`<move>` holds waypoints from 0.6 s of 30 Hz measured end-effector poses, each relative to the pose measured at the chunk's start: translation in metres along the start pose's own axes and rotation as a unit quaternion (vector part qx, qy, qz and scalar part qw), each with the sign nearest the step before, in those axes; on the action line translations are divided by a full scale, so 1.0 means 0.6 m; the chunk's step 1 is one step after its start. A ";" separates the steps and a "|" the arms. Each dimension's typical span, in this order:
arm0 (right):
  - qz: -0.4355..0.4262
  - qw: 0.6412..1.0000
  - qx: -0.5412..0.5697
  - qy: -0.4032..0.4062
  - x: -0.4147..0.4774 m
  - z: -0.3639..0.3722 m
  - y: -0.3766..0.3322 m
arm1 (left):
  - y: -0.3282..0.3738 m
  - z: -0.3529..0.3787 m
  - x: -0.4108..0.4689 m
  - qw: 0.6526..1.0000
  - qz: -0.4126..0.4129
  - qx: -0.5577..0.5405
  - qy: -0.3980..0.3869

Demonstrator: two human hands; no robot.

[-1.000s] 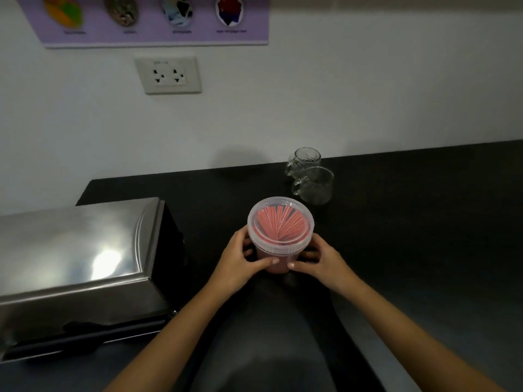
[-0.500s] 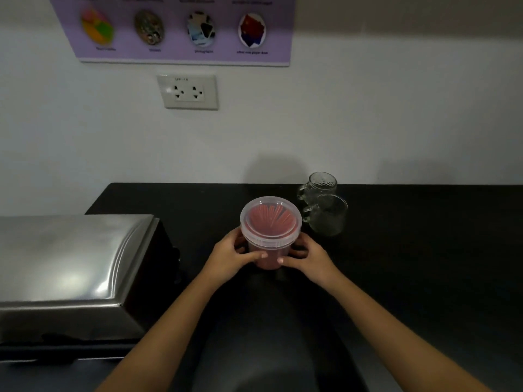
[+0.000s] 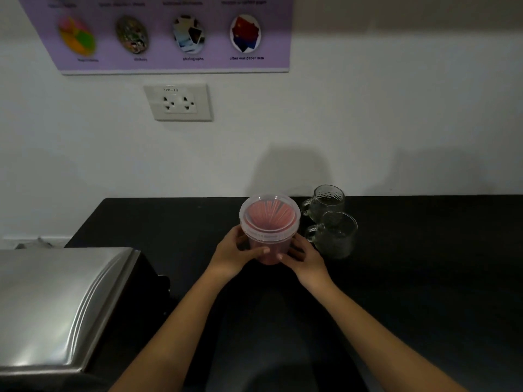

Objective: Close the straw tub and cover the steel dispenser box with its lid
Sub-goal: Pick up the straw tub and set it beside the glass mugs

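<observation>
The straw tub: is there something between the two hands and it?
No. Both hands already touch the tub: the left hand on its left side, the right hand on its right. Its lid is on. The two glass mugs stand apart, to the right.

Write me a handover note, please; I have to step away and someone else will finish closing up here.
Left hand: grip on the left side of the straw tub.
Right hand: grip on the tub's right side.
The tub stands on the black counter, next to two glass mugs; its clear lid is on top, pink straws visible through it.
The steel dispenser box sits at the counter's left end, its steel lid on.
Done: both appear covered.
Left: check the tub lid is fully sealed, then let go.
</observation>
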State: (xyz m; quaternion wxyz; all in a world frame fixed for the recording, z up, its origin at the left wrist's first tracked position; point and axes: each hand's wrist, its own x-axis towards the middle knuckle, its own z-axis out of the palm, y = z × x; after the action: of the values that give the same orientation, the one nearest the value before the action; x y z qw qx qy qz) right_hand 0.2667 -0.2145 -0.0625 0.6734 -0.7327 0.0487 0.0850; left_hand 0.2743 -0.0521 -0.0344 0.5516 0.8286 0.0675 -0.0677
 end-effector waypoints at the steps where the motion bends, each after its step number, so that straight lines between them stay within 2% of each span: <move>1: 0.000 1.000 0.008 0.005 0.006 0.002 0.001 | 0.001 0.002 0.004 1.000 0.001 -0.001 0.005; 18: -0.037 0.999 -0.012 0.032 0.051 0.018 -0.006 | 0.013 -0.004 0.056 0.998 0.055 -0.001 0.006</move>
State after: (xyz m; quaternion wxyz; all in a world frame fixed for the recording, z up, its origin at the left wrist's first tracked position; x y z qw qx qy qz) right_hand 0.2969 -0.2021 -0.0658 0.6653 -0.7445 0.0424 0.0369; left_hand 0.3087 -0.0514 -0.0325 0.5550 0.8308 0.0252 -0.0328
